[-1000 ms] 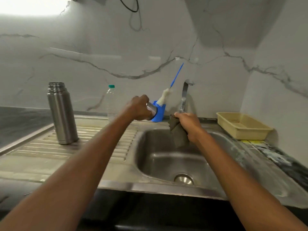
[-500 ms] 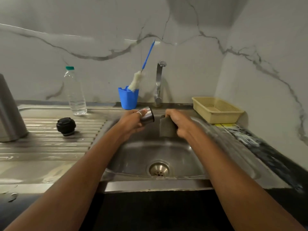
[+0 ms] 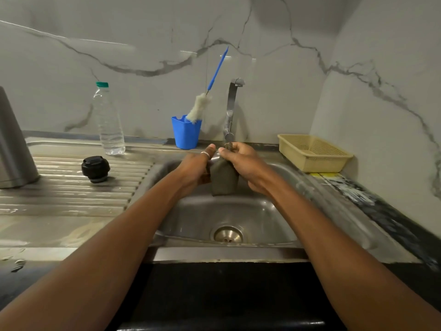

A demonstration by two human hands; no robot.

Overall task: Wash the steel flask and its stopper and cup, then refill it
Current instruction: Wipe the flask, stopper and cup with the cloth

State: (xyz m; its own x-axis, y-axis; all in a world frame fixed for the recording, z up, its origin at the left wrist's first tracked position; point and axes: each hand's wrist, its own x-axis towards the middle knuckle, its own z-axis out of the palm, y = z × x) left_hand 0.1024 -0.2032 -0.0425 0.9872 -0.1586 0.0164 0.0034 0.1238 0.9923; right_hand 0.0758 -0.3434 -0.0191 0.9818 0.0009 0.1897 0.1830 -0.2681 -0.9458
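Note:
Over the steel sink, my left hand grips the steel cup, which is almost wholly hidden between my hands. My right hand holds a grey-green scrub pad pressed against the cup, under the tap's spout. The black stopper lies on the ribbed draining board. The steel flask stands at the far left edge, cut off by the frame.
A clear water bottle with a green cap stands behind the draining board. A blue holder with a bottle brush sits left of the tap. A yellow basket rests at the sink's right.
My hands have come together: the pad now covers the cup, which was plainly in view half a second ago. The view has tilted down and right, so the flask slid to the left edge.

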